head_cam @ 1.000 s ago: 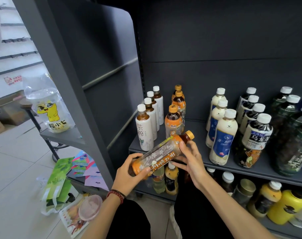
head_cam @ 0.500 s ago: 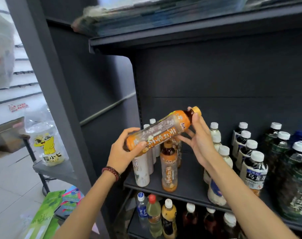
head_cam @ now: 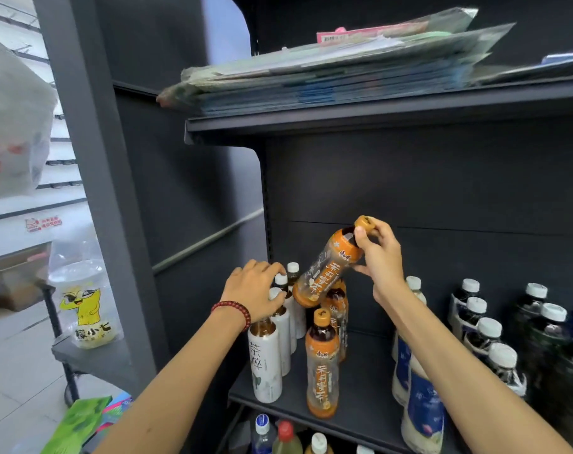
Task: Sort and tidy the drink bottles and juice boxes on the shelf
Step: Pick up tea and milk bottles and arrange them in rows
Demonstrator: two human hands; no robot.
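You are facing a dark grey metal shelf unit. Its middle shelf (head_cam: 360, 398) carries upright bottles in front-to-back rows. White-sleeved tea bottles (head_cam: 264, 365) stand at the left edge, with orange-capped tea bottles (head_cam: 322, 371) just beside them. Past a gap come cream bottles with blue labels (head_cam: 422, 407), dark white-capped bottles (head_cam: 484, 335) and blurred darker bottles (head_cam: 547, 348) far right. The upper shelf (head_cam: 376, 117) holds a stack of flat plastic-wrapped packets (head_cam: 327, 77) overhanging its front edge. Bottle tops (head_cam: 286, 437) show on the shelf below.

An orange-capped tea bottle (head_cam: 324, 273), tilted with its cap up and right, is gripped at the neck by the right hand (head_cam: 381, 257) above the shelf (head_cam: 360, 409). Below stand matching orange tea bottles (head_cam: 322, 365) in a row, white-sleeved tea bottles (head_cam: 264, 365) just left.
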